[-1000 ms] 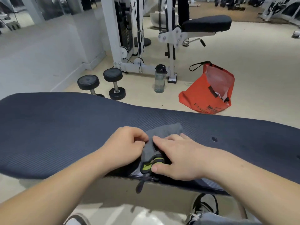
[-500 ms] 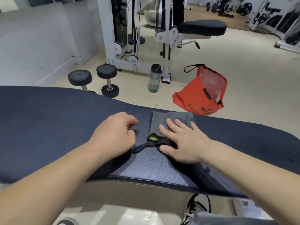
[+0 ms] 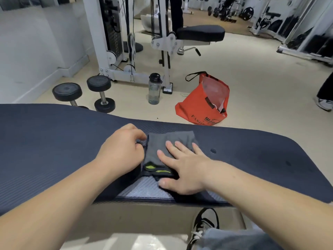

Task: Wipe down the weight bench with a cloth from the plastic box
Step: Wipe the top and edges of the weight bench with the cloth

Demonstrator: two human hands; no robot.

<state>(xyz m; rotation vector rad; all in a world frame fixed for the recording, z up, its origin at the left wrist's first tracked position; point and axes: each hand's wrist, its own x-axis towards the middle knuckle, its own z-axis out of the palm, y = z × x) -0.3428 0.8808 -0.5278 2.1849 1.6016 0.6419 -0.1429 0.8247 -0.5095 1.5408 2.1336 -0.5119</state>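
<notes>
Wiping step, by my read. The cloth [image 3: 162, 147] lies flat on the weight bench [image 3: 54, 141], mid-length, closer to the 6 o'clock edge. The right hand [image 3: 185, 170] presses flat on it, fingers straight and spread, arm coming in from 5 o'clock. The left hand [image 3: 122, 152] is at the cloth's 9 o'clock edge, fingers curled, pinching the hem. Plastic box not in view. Long stretches of pad run off toward 9 and 3 o'clock, so the job looks far from done. Next move probably needs firm downward pressure, long sideways strokes and no bunching.
</notes>
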